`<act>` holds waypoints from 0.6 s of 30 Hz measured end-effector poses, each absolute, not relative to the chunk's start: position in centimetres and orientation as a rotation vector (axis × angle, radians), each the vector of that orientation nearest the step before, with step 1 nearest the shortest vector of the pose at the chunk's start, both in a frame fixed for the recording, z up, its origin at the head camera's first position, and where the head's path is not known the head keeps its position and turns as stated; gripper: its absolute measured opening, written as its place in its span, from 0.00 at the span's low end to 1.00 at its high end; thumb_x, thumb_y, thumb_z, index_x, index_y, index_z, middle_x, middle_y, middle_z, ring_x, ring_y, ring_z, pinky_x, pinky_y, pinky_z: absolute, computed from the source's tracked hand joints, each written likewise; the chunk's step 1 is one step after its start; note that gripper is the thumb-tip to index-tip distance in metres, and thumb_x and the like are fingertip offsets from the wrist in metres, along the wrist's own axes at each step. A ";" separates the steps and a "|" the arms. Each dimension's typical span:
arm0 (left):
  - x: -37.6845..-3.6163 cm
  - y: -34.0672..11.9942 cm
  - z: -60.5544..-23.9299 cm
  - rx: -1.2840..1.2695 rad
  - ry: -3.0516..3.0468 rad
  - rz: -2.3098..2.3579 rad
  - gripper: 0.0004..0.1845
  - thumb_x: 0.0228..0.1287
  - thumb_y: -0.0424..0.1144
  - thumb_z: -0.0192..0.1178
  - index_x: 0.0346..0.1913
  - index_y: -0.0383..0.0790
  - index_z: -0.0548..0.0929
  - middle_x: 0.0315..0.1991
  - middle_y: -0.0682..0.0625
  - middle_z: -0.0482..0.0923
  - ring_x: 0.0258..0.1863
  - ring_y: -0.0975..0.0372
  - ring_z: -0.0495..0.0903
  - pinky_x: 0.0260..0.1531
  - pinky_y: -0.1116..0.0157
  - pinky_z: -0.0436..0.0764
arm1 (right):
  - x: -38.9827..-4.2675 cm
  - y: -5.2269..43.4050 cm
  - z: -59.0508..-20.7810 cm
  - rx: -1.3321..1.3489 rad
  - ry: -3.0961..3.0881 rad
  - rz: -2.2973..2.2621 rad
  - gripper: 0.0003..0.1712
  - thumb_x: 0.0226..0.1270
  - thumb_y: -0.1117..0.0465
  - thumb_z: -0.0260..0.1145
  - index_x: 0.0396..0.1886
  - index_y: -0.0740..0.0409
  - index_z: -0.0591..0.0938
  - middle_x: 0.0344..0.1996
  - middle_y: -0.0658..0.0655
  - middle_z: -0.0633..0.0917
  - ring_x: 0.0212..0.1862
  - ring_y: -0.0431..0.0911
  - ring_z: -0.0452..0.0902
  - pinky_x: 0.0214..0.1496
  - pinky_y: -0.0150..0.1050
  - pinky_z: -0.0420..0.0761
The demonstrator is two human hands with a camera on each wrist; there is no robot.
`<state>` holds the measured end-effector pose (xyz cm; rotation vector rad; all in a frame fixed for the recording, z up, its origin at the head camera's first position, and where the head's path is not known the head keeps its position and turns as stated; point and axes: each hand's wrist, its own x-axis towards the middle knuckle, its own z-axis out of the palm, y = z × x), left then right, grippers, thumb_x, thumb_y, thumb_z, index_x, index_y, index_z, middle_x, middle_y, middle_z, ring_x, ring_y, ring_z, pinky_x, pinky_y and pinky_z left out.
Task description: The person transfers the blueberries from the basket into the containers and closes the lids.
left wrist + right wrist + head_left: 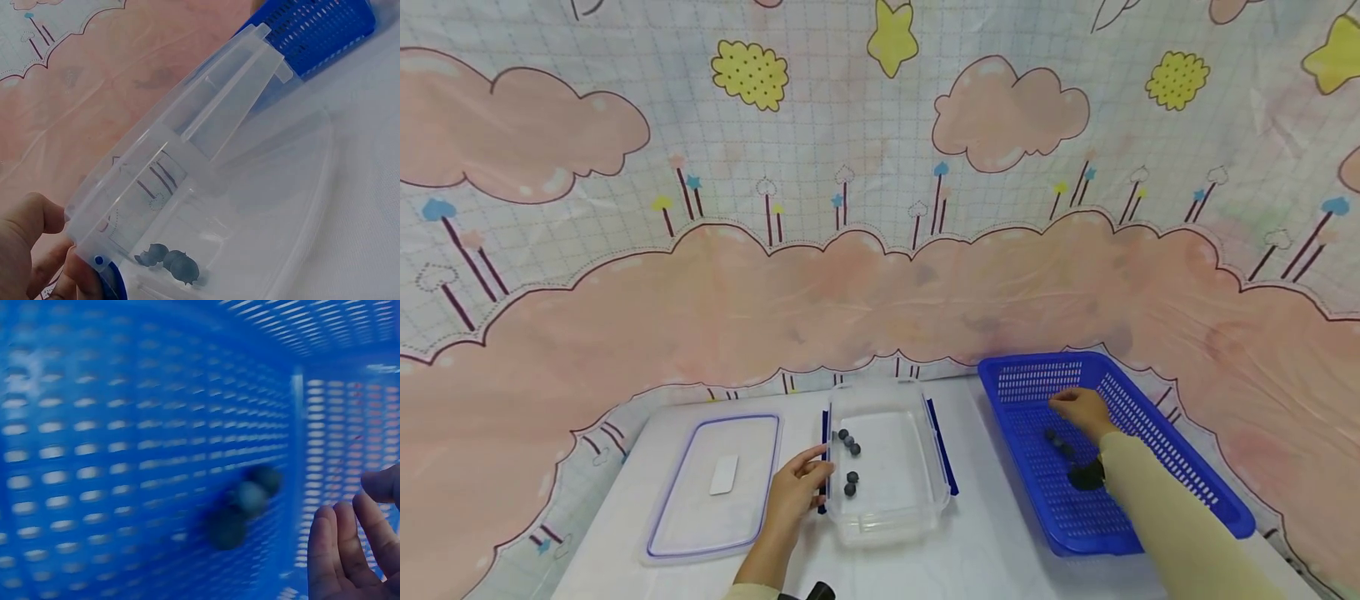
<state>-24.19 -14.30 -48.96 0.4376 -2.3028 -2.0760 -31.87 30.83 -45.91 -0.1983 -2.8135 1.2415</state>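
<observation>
Here's the nearer right hand (1082, 412), thumb and fingers parted, nothing visibly held, with dark berries (1057, 442) at its seven o'clock in the blue basket (1026, 467), their row running ten-to-four, while the left hand (796, 487), fingers loosely bent, touches the clear box (891, 527) at its nine-o'clock side.

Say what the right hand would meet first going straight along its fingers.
The right hand would probably meet the left side wall of the blue perforated basket; its height is unclear in the head view, so it might clear the rim.
</observation>
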 end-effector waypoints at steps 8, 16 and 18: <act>-24.2 -14.4 -49.0 0.430 -2.309 -2.075 0.23 0.63 0.36 0.63 0.62 0.38 0.79 0.37 0.53 0.80 0.34 0.60 0.74 0.24 0.70 0.80 | -31.0 31.5 -48.0 -0.202 -2.891 1.226 0.20 0.66 0.60 0.62 0.46 0.76 0.81 0.38 0.68 0.85 0.43 0.58 0.80 0.48 0.53 0.79; -24.0 -14.4 -48.8 0.424 -2.304 -2.075 0.23 0.61 0.36 0.64 0.61 0.37 0.80 0.36 0.54 0.81 0.33 0.62 0.74 0.24 0.70 0.79 | -31.1 31.4 -49.1 -0.211 -2.922 1.258 0.15 0.63 0.62 0.64 0.43 0.72 0.83 0.33 0.61 0.86 0.35 0.48 0.80 0.39 0.45 0.80; -24.0 -14.3 -48.8 0.428 -2.306 -2.072 0.23 0.61 0.36 0.64 0.61 0.37 0.80 0.35 0.54 0.81 0.33 0.62 0.74 0.24 0.70 0.79 | -31.1 31.3 -49.2 -0.202 -2.927 1.244 0.15 0.63 0.62 0.64 0.43 0.72 0.83 0.33 0.62 0.86 0.34 0.48 0.80 0.38 0.45 0.80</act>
